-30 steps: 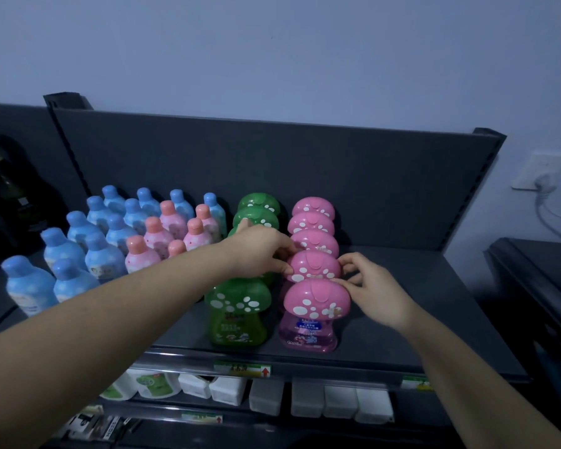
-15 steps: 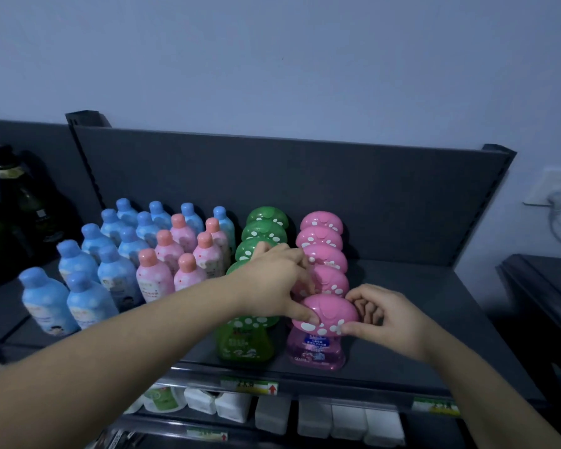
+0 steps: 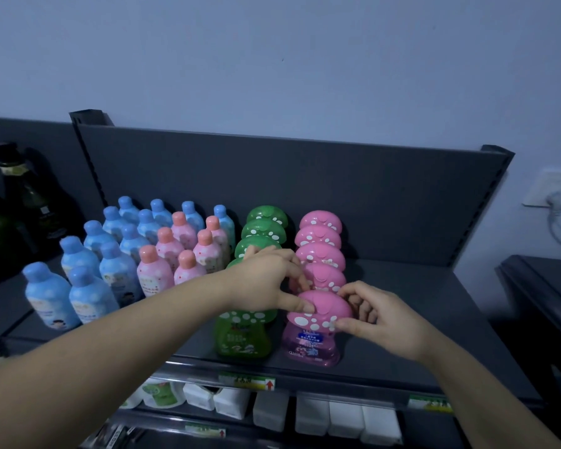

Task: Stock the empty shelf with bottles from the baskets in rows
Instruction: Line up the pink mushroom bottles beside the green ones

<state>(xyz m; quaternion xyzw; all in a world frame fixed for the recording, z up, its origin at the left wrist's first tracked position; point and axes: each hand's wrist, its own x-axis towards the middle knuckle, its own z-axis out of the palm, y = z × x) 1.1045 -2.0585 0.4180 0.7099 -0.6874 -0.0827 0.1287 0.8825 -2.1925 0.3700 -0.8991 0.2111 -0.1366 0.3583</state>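
The pink bottle stands at the front edge of the shelf, first in its pink row, just right of the green bottle. Both hands pinch its mushroom cap: the left hand from the left, the right hand from the right.

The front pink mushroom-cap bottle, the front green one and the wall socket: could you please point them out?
front pink bottle (image 3: 321, 311), head view, on its spotted cap.
front green bottle (image 3: 242, 338), head view, on its label.
wall socket (image 3: 546, 189), head view, on its plate.
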